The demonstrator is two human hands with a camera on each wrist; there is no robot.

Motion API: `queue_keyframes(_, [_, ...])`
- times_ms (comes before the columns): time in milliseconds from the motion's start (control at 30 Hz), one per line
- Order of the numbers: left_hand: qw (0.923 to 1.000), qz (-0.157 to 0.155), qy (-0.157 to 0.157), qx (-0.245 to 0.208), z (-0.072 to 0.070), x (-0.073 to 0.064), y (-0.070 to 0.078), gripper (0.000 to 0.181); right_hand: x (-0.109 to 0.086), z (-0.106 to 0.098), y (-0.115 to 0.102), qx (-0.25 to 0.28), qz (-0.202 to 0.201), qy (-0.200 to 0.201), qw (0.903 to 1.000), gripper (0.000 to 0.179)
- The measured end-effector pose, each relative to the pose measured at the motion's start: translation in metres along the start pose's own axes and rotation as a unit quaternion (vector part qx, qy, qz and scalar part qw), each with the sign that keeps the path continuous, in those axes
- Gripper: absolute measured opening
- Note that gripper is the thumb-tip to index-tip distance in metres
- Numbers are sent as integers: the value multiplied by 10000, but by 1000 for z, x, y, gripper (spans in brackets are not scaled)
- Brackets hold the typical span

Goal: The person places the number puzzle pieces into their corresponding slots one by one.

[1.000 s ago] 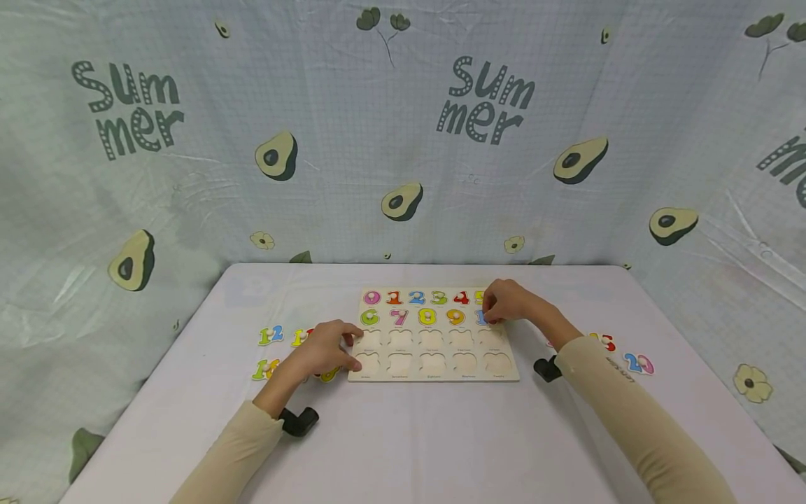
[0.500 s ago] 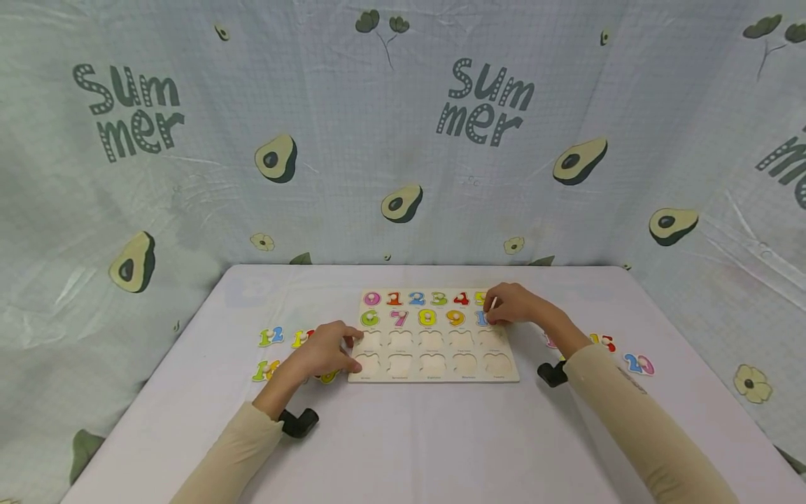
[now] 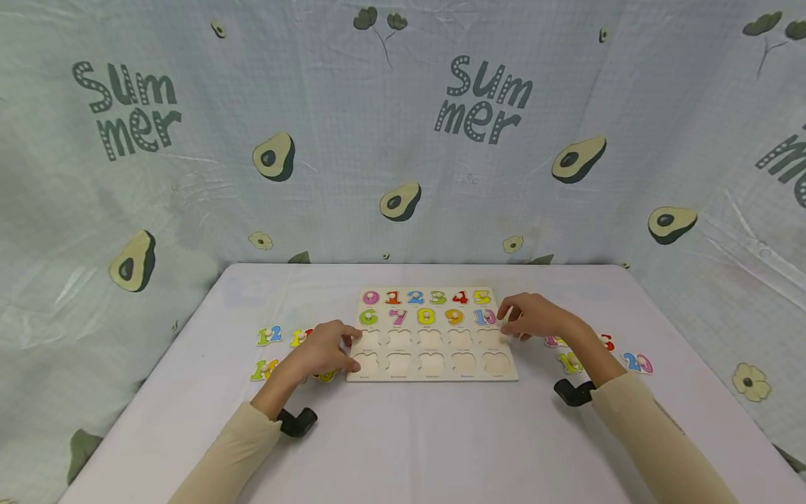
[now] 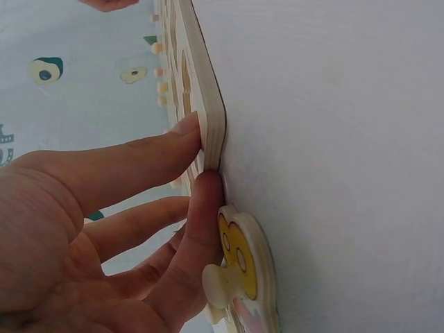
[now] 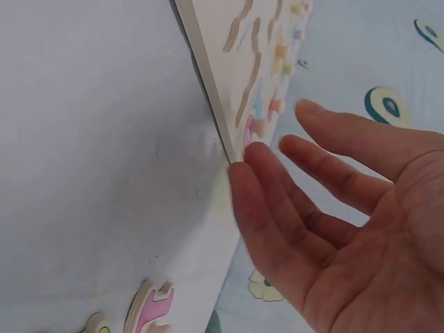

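A wooden number puzzle board (image 3: 412,379) lies at the middle of the table. Colourful knobbed pieces fill its two back rows, including the 10 piece (image 3: 485,317) at the right end; the two front rows show bare recesses. My left hand (image 3: 322,348) rests at the board's left edge. In the left wrist view its thumb (image 4: 139,166) lies on the board near a corner, and another finger touches the side. My right hand (image 3: 535,316) is just off the board's right edge beside the 10, holding nothing, its fingers loosely bent and spread in the right wrist view.
Left of the board lie several number pieces, such as the 12 (image 3: 269,335), some partly behind my left hand. More pieces, including the 20 (image 3: 639,363), lie at the right, partly hidden by my right forearm. A patterned curtain (image 3: 340,140) hangs behind the table.
My right hand has let go of the 10 piece and moved right and slightly towards me, uncovering it in its recess. My left hand has stayed at the board's edge.
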State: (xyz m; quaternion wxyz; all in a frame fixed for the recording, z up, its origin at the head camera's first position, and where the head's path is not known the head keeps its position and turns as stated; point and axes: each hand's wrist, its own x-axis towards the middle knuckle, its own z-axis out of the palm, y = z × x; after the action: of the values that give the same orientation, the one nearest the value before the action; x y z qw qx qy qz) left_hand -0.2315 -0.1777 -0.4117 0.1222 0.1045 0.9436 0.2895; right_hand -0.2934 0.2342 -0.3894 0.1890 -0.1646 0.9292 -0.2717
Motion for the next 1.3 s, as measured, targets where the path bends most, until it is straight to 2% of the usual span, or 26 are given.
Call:
queue_keyframes(267, [10000, 44, 19, -76, 0, -1, 0, 62, -24, 9, -1, 57, 92, -298, 9995, 38])
queue_keyframes(500, [9997, -149, 92, -192, -4, -3, -5, 58, -31, 21, 4, 319, 115, -460, 9984, 41])
queue_keyframes(600, [9988, -144, 308, -362, -14, -3, -9, 55, -33, 24, 7, 311, 63, -540, 9980, 43])
queue_keyframes(700, [9963, -118, 671, -521, -30, -5, -15, 49, -35, 25, 9, 360, 66, -523, 9980, 42])
queue_keyframes(833, [9920, -109, 1150, -511, -53, -12, -25, 43, -35, 28, 10, 476, 76, -462, 9978, 42])
queue_keyframes(933, [9890, -101, 1379, -518, -67, -18, -35, 42, -35, 31, 12, 526, 20, -431, 9977, 43])
queue_keyframes(1133, [9865, -252, 1519, -561, -87, -29, -54, 47, -35, 34, 12, 659, -62, -434, 9969, 42])
queue_keyframes(1300, [9852, -422, 1555, -589, -95, -31, -68, 46, -35, 33, 12, 660, -128, -403, 9969, 42])
